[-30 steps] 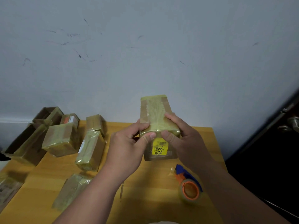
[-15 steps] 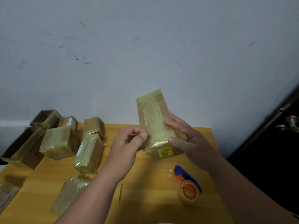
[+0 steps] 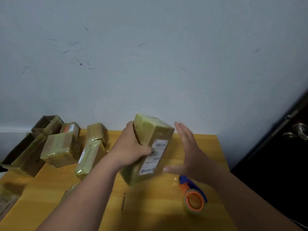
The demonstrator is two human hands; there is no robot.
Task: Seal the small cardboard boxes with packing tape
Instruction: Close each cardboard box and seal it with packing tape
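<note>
A: Where is the tape-wrapped brown cardboard box with the white printed label (image 3: 150, 147) being kept?

B: At the centre of the frame, tilted and raised above the yellow wooden table (image 3: 158, 205). It is being gripped by the left hand (image 3: 131, 147), with the fingers curled round its left side and the thumb laid near the label.

A: And how is the right hand (image 3: 188, 152) being held?

B: Flat, with fingers straight, just right of the box; whether it is being touched cannot be told, as the hand is blurred.

A: What else is being shown?

B: A clear tape roll on an orange and blue dispenser (image 3: 194, 196) is lying at the lower right of the table. A cluster of other taped cardboard boxes (image 3: 61, 147) is being kept at the left, against the scuffed white wall (image 3: 150, 55).
</note>
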